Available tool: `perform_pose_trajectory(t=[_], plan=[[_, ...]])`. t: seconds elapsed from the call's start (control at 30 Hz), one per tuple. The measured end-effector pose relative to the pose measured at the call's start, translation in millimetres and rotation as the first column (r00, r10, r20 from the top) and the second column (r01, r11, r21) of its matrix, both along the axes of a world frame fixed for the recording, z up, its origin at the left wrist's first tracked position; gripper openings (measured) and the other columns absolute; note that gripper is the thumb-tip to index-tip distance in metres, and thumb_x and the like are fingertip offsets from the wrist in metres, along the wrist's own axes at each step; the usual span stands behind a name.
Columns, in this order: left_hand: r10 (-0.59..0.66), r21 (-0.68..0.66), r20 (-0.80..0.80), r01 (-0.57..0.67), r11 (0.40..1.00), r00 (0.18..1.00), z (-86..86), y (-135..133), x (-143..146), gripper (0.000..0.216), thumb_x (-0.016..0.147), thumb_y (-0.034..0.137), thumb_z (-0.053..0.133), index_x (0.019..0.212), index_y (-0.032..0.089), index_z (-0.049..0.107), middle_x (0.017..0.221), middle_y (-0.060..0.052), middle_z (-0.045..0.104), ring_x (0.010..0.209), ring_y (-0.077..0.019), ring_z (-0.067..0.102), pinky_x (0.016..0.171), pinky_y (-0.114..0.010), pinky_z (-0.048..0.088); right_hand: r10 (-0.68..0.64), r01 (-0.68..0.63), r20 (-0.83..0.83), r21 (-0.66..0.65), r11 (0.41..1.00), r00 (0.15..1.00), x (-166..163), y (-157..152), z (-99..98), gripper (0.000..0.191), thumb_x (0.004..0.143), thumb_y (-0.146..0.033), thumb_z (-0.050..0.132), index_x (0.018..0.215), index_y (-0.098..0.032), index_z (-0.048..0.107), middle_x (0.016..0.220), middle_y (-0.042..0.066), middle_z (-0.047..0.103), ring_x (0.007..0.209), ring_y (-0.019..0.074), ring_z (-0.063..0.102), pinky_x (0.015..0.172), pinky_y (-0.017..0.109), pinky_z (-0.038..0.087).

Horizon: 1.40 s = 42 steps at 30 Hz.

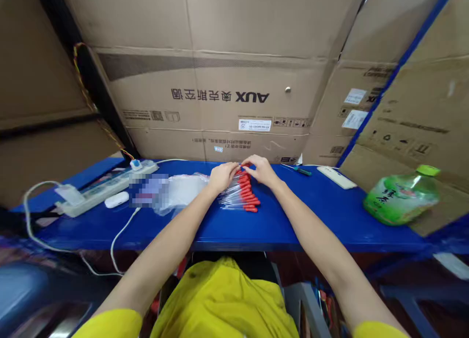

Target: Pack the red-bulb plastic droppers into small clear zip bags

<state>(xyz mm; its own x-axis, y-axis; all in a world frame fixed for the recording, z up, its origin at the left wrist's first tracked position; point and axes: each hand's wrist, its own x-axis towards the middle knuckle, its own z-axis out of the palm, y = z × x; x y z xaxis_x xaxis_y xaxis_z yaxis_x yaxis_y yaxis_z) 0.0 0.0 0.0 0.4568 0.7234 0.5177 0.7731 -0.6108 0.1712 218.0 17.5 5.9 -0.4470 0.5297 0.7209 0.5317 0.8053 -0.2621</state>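
Both hands at the far end of the tube row!

Left hand point(223, 176) and right hand point(261, 171) meet over the red-capped tubes point(242, 195), which lie side by side in a neat row in the middle of the blue tabletop point(278, 221), caps pointing right. The fingers point(234, 168) of both hands are curled in and touching the farthest tubes, tips almost together (whether either hand actually pinches a tube, I cannot tell from here). Just left of the row sits a heap of clear plastic bags point(181, 190), and beyond that a power strip point(106, 189). A screwdriver point(302, 171) lies near the right hand, and a green bottle point(401, 197) lies on its side, well apart at the right end.
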Motion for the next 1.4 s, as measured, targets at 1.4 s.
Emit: perform_pose_trajectory(t=[1.4], plan=[[-0.316,-0.104,-0.104,0.306,0.947,0.943,61.7,30.7,-14.9,0.033,0.112,0.03,0.039,0.099,0.02,0.067,0.092,-0.004,0.072,0.077,-0.0163,0.065,0.065,-0.026,0.038,-0.234,-0.223,-0.615,-0.573,0.788,0.753,-13.0,-9.3,9.8,0.027,0.078,-0.045,0.084,0.089,-0.021,0.083,0.084,0.005,0.081,0.076,0.0221,0.076,0.075,0.035,0.065]])
